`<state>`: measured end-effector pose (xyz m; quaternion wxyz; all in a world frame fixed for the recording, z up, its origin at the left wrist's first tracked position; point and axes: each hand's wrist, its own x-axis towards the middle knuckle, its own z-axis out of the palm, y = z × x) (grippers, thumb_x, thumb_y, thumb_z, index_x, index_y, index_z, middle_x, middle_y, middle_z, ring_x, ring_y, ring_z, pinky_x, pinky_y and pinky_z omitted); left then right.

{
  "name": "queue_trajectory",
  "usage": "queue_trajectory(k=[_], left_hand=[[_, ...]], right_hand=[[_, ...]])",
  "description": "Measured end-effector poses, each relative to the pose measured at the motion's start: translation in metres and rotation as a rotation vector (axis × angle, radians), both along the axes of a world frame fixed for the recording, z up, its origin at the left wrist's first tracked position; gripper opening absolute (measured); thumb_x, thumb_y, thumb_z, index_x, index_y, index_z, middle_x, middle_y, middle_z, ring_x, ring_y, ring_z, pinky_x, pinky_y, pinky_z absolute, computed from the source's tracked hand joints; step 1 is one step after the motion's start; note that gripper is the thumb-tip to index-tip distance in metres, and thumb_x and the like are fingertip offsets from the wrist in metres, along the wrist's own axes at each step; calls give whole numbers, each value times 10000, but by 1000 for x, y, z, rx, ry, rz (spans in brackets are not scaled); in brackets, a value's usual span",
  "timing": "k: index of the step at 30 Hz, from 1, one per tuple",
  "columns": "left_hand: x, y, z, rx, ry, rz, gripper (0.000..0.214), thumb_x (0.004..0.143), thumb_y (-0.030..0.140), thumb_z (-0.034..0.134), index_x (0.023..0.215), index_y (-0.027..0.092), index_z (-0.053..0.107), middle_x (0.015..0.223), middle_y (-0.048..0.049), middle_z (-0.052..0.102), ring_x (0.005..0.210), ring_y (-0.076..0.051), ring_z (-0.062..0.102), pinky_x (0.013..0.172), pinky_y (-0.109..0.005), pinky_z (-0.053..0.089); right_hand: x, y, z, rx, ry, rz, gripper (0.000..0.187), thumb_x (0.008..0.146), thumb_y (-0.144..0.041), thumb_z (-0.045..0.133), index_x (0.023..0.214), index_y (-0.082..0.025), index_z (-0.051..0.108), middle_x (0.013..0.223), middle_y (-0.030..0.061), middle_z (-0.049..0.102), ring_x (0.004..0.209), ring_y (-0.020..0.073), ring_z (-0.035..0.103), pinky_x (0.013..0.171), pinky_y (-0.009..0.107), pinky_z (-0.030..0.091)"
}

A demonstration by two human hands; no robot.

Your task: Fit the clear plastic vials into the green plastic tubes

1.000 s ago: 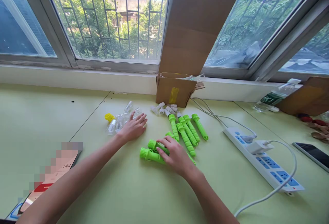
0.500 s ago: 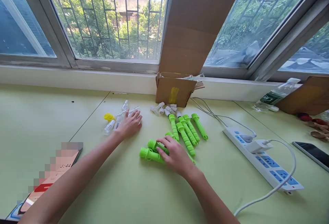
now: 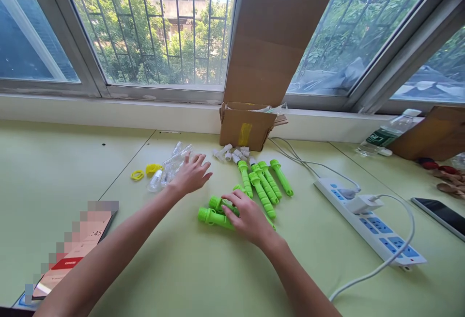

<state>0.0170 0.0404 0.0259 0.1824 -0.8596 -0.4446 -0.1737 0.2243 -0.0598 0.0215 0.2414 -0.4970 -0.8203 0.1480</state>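
My left hand (image 3: 192, 175) hovers at the right edge of a small pile of clear plastic tubes (image 3: 166, 174), its fingers spread and nothing visible in them. Beside the pile lie a yellow cap-like piece (image 3: 153, 168) and, further left, a yellow ring (image 3: 137, 175). Over several green plastic tubes with threaded ends (image 3: 212, 217) rests my right hand (image 3: 250, 216), thumb and fingers apart, partly hiding them. More green ribbed tubes (image 3: 262, 193) lie just beyond it. Small white-and-clear pieces (image 3: 228, 154) are bunched behind these.
An open cardboard box (image 3: 249, 128) stands against the window sill. To the right lie a white power strip (image 3: 370, 225) with plugs and cables, a phone (image 3: 441, 215) and a water bottle (image 3: 387, 135). Under my left forearm is another lit phone (image 3: 78, 254).
My left hand has moved a little to the right, off the clear tubes, with its fingers spreading. A yellow ring now lies left of the yellow piece. My right hand has barely moved.
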Motion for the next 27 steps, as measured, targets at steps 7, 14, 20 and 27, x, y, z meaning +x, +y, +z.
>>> queue_trajectory(k=[7, 14, 20, 27], left_hand=[[3, 0, 5, -18, -29, 15, 301, 914, 400, 420, 1054, 211, 608, 1200, -114, 559, 1120, -275, 501, 1021, -519, 300], [-5, -5, 6, -14, -29, 29, 302, 910, 411, 426, 1038, 210, 611, 1139, -102, 584, 1069, -253, 526, 985, -452, 347], [-1, -12, 5, -26, -58, 28, 307, 907, 427, 428, 1049, 222, 607, 1149, -92, 585, 1077, -246, 521, 977, -440, 353], [4, -17, -5, -19, -64, 34, 301, 907, 417, 431, 1055, 218, 602, 1141, -97, 590, 1083, -249, 519, 956, -440, 374]], right_hand=[[2, 1, 0, 10, 14, -35, 253, 895, -277, 486, 1106, -219, 613, 987, 60, 598, 861, 187, 596, 741, 305, 481], [2, 1, 4, 25, 23, -37, 246, 891, -272, 487, 1088, -220, 623, 987, 59, 602, 887, 188, 597, 773, 305, 476], [4, 3, 2, 29, 45, -65, 262, 884, -275, 489, 1098, -214, 627, 1003, 63, 610, 842, 183, 601, 768, 308, 479], [10, 7, 3, 127, 87, -90, 264, 887, -260, 466, 1079, -198, 636, 966, 70, 621, 907, 204, 591, 799, 321, 472]])
